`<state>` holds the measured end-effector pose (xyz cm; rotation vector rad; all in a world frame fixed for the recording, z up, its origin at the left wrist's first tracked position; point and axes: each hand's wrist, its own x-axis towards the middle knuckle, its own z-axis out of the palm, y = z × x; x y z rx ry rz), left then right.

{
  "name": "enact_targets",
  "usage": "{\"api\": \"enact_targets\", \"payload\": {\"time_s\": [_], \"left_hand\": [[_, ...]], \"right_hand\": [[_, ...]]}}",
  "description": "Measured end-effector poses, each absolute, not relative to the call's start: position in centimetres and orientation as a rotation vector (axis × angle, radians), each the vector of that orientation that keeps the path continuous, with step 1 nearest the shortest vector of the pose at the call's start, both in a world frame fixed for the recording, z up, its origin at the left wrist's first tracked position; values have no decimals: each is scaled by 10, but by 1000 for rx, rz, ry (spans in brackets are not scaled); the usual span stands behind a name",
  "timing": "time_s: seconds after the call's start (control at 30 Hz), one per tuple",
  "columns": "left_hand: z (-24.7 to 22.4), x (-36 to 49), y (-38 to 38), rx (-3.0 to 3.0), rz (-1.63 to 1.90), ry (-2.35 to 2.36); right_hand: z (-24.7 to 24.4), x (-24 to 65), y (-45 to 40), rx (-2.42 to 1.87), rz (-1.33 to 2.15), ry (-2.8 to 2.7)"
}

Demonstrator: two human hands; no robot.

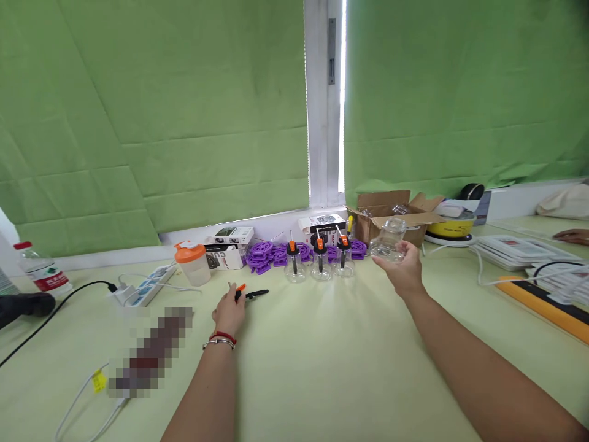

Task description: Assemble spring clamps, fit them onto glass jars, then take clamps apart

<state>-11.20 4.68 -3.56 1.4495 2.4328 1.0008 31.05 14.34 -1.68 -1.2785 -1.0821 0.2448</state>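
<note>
Green blinds point(184, 110) behind pale table point(340, 356); clear bottle point(391, 236) held.

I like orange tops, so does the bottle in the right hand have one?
No, the glass bottle in the right hand has a bare, clear neck.

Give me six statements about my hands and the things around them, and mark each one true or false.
1. The right hand holds a clear glass bottle. True.
2. The bottle in the right hand has a top fitted. False: no top is on it.
3. The left hand is at a black-and-orange top. True.
4. Five topped bottles stand in a row. False: there are three topped bottles.
5. The cardboard box has its flaps open. True.
6. The shaker cup's lid is blue. False: the shaker cup has an orange lid.
</note>
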Motion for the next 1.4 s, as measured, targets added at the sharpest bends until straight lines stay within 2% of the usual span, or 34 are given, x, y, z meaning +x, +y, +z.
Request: {"api": "enact_targets", "payload": {"time_s": [0.13, 0.27, 0.63, 1.4], "left_hand": [[-38, -107, 45, 1521, 1073, 2238], [-38, -97, 42, 1535, 1209, 2053], [-29, -64, 35, 1141, 1496, 1440], [-22, -44, 25, 1219, 1310, 1327]], "right_hand": [[-4, 278, 107, -1057, 465, -1334], [-16, 247, 80, -1085, 645, -1674], [-34, 239, 83, -1100, 553, -1997], [-30, 244, 80, -925, 851, -2025]]}}
